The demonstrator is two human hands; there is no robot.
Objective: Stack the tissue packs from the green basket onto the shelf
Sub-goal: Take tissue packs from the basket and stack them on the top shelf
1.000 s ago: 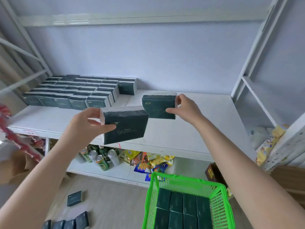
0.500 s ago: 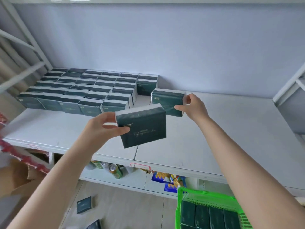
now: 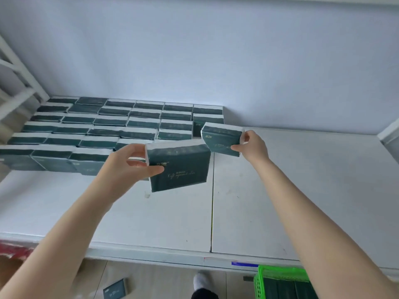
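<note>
The pale wall [image 3: 216, 61] fills the upper half of what I see. Below it lies the white shelf [image 3: 302, 190], made of two panels that meet at a dark seam [image 3: 212, 201] running from front to back. The right panel is bare board. On the back of the left panel stands a block of dark green tissue packs [image 3: 121, 124], set in close rows and columns with their white-edged tops facing up. The block reaches from the white metal frame [image 3: 19, 83] at the left to just short of the seam.

Both my arms reach forward over the shelf. My left hand [image 3: 127, 167] grips one tissue pack [image 3: 179, 167] by its left end, with the thumb across the printed front and the fingers curled behind. That pack hangs in the air above the shelf, a little tilted, in front of the block. My right hand [image 3: 252, 145] pinches a second tissue pack [image 3: 222, 139] by its right end, thumb below and fingers on top. This one sits at the right edge of the block, just in front of the last column and over the seam. I cannot tell whether it touches the shelf or the packs beside it.

At the lower right, under the shelf's front edge, a corner of the green basket [image 3: 280, 275] shows, with more dark packs [image 3: 287, 290] standing inside it. On the floor at the lower left lies a single stray pack [image 3: 114, 291]. Between the two, my foot in a white sock [image 3: 200, 281] shows. A small blue label [image 3: 245, 264] is stuck on the shelf's front edge, just above the basket.
</note>
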